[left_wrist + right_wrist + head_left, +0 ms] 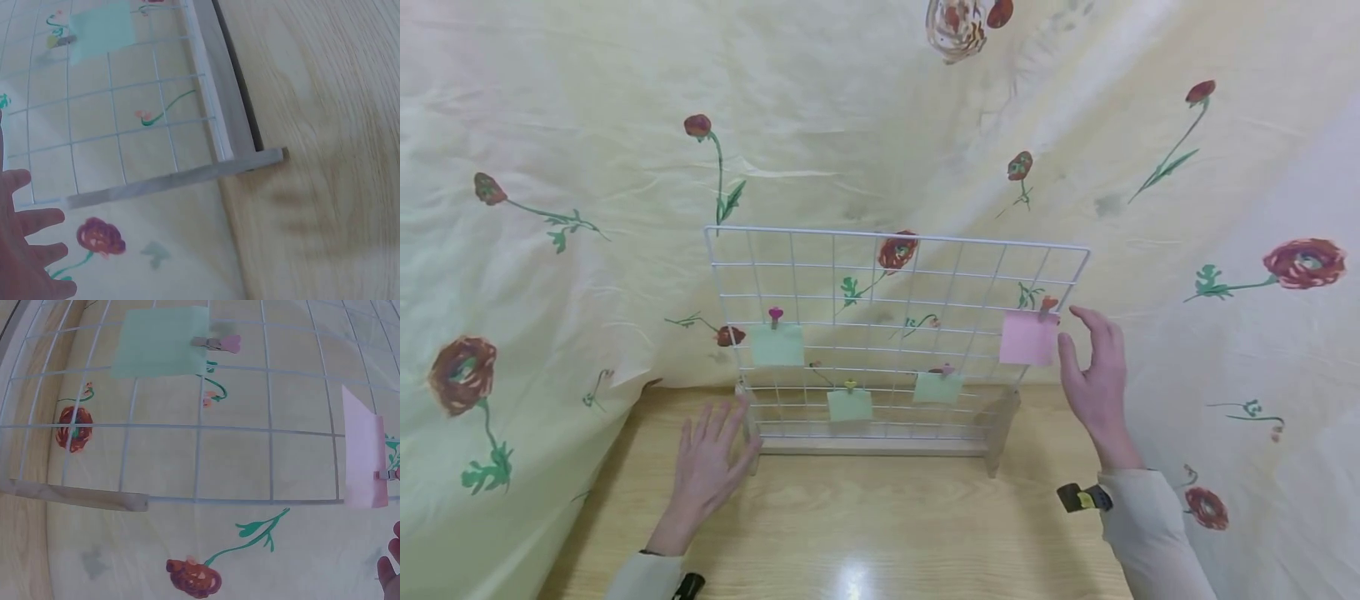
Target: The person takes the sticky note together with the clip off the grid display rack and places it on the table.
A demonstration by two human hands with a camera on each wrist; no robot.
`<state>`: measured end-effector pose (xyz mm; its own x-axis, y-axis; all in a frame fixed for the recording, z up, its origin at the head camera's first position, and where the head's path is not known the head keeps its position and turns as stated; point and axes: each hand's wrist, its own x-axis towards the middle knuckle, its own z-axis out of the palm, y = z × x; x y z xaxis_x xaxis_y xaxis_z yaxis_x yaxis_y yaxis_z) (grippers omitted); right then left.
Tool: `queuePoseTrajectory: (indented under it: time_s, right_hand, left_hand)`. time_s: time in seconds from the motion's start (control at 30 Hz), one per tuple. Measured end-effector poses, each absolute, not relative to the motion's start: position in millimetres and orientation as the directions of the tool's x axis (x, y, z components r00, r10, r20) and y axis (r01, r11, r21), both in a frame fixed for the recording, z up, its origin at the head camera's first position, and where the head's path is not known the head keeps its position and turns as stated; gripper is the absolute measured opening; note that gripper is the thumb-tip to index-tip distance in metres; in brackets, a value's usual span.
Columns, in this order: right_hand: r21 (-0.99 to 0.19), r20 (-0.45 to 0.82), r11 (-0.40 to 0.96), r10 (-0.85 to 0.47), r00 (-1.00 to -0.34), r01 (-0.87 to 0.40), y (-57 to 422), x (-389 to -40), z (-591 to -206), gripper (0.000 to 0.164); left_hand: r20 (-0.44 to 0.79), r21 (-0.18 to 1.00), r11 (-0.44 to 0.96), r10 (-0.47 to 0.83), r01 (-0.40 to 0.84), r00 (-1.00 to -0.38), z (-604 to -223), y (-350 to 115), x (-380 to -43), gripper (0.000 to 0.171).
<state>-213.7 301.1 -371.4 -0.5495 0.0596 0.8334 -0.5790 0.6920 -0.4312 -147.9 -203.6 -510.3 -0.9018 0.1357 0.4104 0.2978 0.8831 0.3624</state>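
Note:
A white wire grid panel point(887, 283) stands upright in a wooden base point(872, 447) on the table. Clipped to it are three green paper notes, one at the left point(777, 345), one low in the middle point(850, 406) and one right of that point(937, 387). A pink note point(1028, 338) hangs at the right edge from an orange-red clip point(1048, 305). My left hand point(709, 454) is beside the stand's left end, fingers extended, holding nothing. My right hand point(1097, 379) is just right of the pink note, fingers loosely bent, with a visible gap between them in the right wrist view.
Floral cloth point(587, 208) hangs behind the grid and along both sides. The wooden tabletop point(865, 525) extends in front of the stand. The base's wooden side pieces point(1002, 433) project forward. Small clips, such as a magenta one point(776, 315), hold the notes.

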Motion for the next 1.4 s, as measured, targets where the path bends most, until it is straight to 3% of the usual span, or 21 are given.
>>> queuePoseTrajectory:
  time_s: [0.4, 0.9, 1.1, 1.23, 1.4]
  right_hand:
    - [-0.544, 0.777, 0.61, 0.107, -0.62, -0.577, 292.6, -226.7, -350.0, 0.033]
    - [-0.537, 0.792, 0.538, 0.055, -0.608, -0.65, 280.7, -218.7, -333.1, 0.022]
    - [-0.626, 0.734, 0.456, 0.069, -0.676, -0.633, 284.1, -221.0, -325.4, 0.017]
    - [-0.682, 0.676, 0.438, 0.071, -0.734, -0.586, 283.7, -220.6, -319.8, 0.018]
    - [-0.698, 0.652, 0.429, 0.05, -0.757, -0.573, 286.7, -224.3, -318.8, 0.019]
  left_hand:
    - [0.489, 0.339, 0.849, 0.21, 0.406, -0.847, -503.3, -171.6, -147.7, 0.061]
    - [0.58, 0.346, 0.777, 0.264, 0.526, -0.771, -499.9, -130.1, -147.9, 0.059]
    - [0.626, 0.343, 0.743, 0.276, 0.575, -0.729, -498.8, -112.1, -151.5, 0.059]
    - [0.594, 0.371, 0.734, 0.283, 0.569, -0.753, -502.9, -102.2, -150.5, 0.058]
    - [0.543, 0.404, 0.714, 0.316, 0.572, -0.778, -505.3, -88.3, -148.9, 0.059]
